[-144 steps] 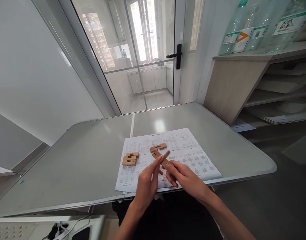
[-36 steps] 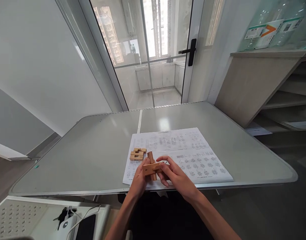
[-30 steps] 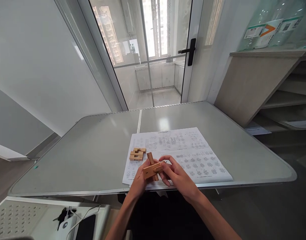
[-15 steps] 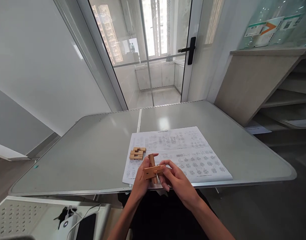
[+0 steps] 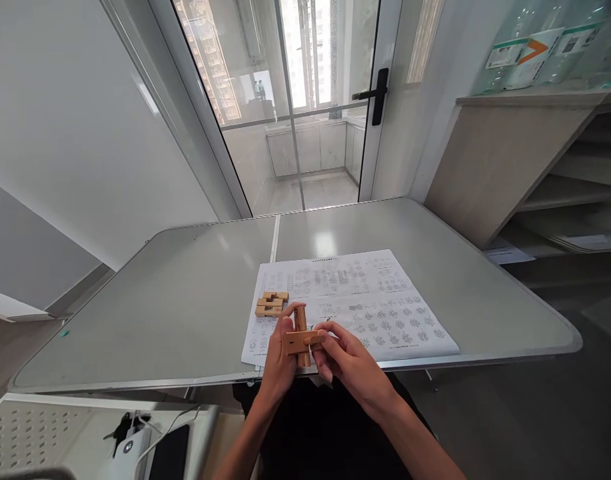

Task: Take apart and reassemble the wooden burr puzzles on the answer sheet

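Between my hands, just above the table's near edge, are several wooden puzzle pieces (image 5: 296, 342) crossed over one another, one upright and one lying sideways. My left hand (image 5: 279, 350) is closed around the left side of them, its index finger bent over the upright piece's top. With thumb and fingers, my right hand (image 5: 342, 350) pinches the right end of the sideways piece. More notched wooden pieces (image 5: 271, 305) lie grouped on the printed sheet (image 5: 385, 300), beyond my left hand. My fingers partly hide how the held pieces join.
The grey table (image 5: 185, 300) has a metal rim. At lower left, a white cart (image 5: 45, 427) carries a phone (image 5: 170, 453), a white charger (image 5: 130, 448) with cables, and keys (image 5: 120, 427). A glass door (image 5: 315, 160) stands behind; shelves (image 5: 530, 160) with bottles are at right.
My left index finger has bent over the top of the upright piece. Both hands keep hold of the wooden pieces. The whole view has shifted slightly.
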`<state>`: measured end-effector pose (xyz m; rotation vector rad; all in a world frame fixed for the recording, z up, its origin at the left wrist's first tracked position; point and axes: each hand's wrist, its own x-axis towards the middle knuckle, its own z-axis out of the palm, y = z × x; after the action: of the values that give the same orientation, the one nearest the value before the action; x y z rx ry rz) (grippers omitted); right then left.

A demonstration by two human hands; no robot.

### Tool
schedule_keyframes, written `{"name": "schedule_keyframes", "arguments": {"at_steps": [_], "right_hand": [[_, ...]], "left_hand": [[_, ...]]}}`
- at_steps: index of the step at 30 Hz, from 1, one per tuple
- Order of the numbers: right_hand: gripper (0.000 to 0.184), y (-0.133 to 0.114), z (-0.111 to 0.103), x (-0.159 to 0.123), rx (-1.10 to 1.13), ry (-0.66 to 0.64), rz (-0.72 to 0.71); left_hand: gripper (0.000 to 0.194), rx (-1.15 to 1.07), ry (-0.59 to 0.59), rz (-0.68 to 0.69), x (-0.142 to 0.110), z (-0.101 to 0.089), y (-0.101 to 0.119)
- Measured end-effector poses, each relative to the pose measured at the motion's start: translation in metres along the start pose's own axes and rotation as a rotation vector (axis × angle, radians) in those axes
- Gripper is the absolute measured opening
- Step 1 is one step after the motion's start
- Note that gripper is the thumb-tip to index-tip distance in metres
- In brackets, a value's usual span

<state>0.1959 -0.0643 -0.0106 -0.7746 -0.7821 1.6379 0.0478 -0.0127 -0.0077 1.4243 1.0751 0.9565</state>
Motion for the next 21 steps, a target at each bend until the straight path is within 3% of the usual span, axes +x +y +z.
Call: {"name": "schedule_keyframes", "arguments": {"at_steps": [9,16,21], "right_hand": [[0.039,-0.004,0.005,-0.003,0.011,0.018,0.017],[0.038,-0.007,-0.002,-0.005,0.003,-0.039,0.058],[0.037,-0.004,-0.006,-0.005,-0.031,-0.074,0.041]], "left_hand": [[0.065,0.028,0.059,0.02,-0.003,0.002,-0.005],[0.05,0.027,-0.046,0.026,0.0,-0.004,0.002],[0.043,-0.142,-0.183,-0.004,0.01,-0.01,0.002]]}}
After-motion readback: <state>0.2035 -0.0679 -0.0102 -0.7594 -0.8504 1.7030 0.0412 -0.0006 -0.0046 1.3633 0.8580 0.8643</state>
